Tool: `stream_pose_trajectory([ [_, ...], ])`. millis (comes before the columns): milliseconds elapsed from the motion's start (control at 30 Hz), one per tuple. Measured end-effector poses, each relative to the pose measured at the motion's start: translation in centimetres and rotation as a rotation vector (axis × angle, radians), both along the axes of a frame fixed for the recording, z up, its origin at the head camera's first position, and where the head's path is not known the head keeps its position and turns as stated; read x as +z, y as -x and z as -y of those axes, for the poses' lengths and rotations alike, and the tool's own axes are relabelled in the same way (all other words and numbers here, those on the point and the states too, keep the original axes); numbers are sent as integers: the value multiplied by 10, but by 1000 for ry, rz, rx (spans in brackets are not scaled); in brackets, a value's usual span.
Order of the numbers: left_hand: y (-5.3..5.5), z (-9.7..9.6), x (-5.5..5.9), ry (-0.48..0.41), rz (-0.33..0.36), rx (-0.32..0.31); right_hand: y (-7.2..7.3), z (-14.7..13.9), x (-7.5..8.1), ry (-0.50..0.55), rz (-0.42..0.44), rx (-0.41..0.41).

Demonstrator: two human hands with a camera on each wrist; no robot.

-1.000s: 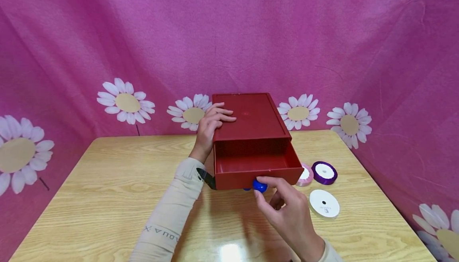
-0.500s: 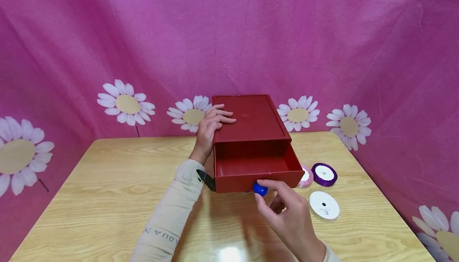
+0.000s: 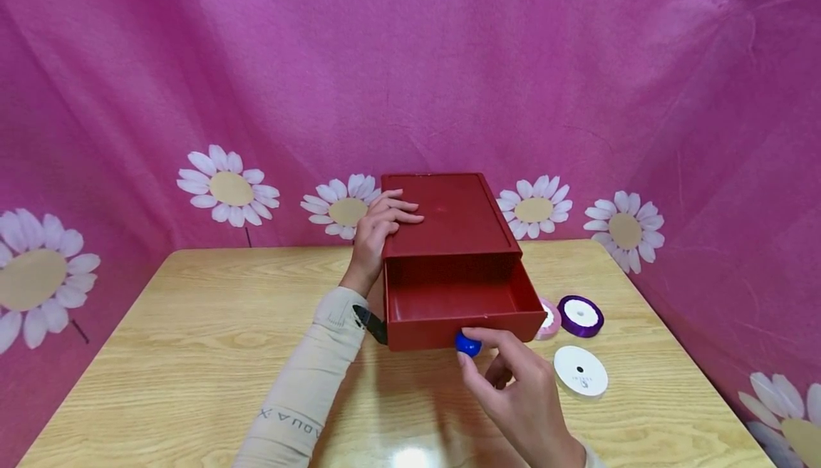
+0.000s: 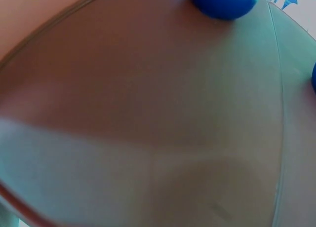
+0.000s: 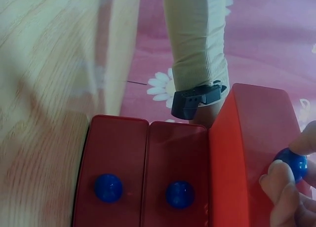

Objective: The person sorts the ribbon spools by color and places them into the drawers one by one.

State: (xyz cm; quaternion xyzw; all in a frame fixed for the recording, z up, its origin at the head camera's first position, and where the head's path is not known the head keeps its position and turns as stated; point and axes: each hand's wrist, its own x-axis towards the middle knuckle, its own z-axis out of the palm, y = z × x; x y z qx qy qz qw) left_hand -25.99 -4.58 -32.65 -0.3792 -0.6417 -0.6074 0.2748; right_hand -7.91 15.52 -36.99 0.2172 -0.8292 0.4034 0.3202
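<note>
A red drawer unit (image 3: 449, 211) stands on the table with its top drawer (image 3: 410, 333) pulled part-way out; the visible inside holds nothing. My right hand (image 3: 522, 386) pinches the round blue knob (image 3: 469, 344) of that drawer between thumb and fingers. On the unit's top left edge rests my left hand (image 3: 378, 236), fingers spread over the lid, thumb hidden. Below the pulled drawer, the right wrist view has two pushed-in drawers, each with a blue knob (image 5: 179, 194). Close red-brown drawer fronts (image 4: 138, 89) fill the left wrist view.
Right of the unit lie a purple ribbon spool (image 3: 580, 315), a pink ribbon spool (image 3: 548, 320) partly behind the drawer, and a white spool (image 3: 580, 371). A pink flowered cloth (image 3: 436, 62) hangs behind the wooden table (image 3: 224, 340).
The top drawer has slid slightly further out, drawn by my right hand on its knob. The left hand keeps its place on the unit. The head view has shifted a little.
</note>
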Motion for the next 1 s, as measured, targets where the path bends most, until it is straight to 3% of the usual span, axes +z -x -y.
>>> stream_pose_trajectory([
  [600,7,2,-6,8,17,36,-6,3,2,8,-2,-14],
  [1000,8,1,-7,-11,-5,34,-11,2,4,-31,90,-58],
])
